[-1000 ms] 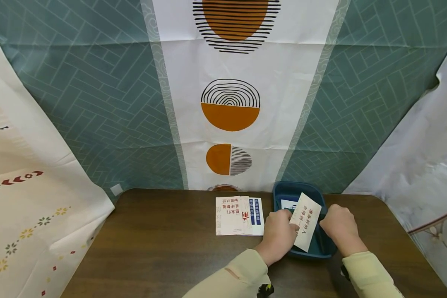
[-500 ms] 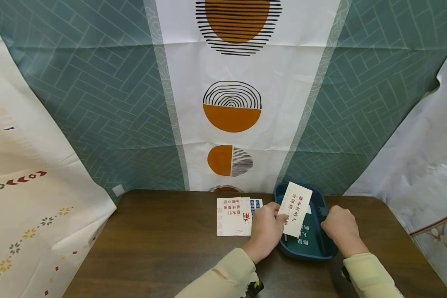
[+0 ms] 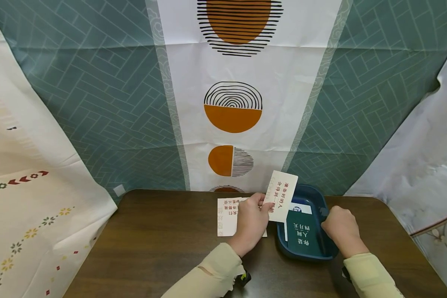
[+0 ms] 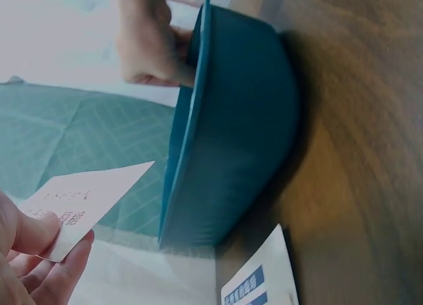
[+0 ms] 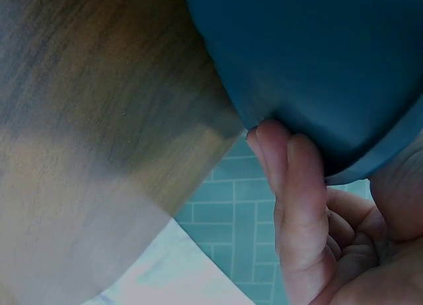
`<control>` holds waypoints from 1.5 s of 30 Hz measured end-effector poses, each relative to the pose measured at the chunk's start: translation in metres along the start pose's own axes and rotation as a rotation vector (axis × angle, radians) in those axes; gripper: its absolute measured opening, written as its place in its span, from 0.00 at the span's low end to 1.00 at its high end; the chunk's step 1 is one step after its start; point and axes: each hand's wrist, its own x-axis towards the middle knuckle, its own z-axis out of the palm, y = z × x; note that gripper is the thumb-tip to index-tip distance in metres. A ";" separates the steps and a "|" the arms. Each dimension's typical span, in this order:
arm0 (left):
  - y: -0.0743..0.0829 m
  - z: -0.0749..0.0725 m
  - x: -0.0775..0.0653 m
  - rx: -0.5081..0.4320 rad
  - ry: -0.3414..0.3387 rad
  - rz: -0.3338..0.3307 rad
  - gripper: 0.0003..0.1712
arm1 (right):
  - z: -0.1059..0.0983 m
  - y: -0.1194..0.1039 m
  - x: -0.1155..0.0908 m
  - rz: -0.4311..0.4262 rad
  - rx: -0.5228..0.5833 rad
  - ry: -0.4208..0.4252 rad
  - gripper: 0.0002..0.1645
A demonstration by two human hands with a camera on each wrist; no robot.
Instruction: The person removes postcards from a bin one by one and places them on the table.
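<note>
My left hand [image 3: 250, 225] pinches a cream card [image 3: 282, 192] with red and dark lettering between thumb and fingers. The card is tilted above the table, left of a blue plastic bin [image 3: 308, 257]. In the left wrist view, the thumb lies on the face of the card [image 4: 99, 193]. My right hand [image 3: 341, 229] grips the bin's right rim; the right wrist view shows fingers on the outer wall of the bin [image 5: 317, 67]. Inside the bin lie a dark green card [image 3: 301, 236] with white lettering and a white card [image 3: 301, 207] partly beneath it.
Overlapping cards [image 3: 226, 219] lie on the brown wooden table [image 3: 152, 244], left of the bin, partly covered by my left hand. A patterned green and white cloth [image 3: 134, 103] hangs behind the table's back edge. Pale cloths flank both sides.
My left hand has lifted the cream card out over the bin's left side and moved left toward the cards on the table, uncovering the green card. My right hand stays on the rim.
</note>
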 end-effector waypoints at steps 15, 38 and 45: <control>-0.010 -0.032 0.012 -0.013 0.101 -0.037 0.12 | 0.001 0.001 0.000 0.000 -0.016 0.013 0.13; -0.063 -0.080 0.008 0.092 0.218 -0.129 0.11 | -0.001 -0.001 0.001 0.021 -0.026 -0.003 0.14; -0.083 -0.089 0.002 0.122 0.216 -0.195 0.10 | 0.000 -0.001 0.001 0.019 -0.025 -0.004 0.14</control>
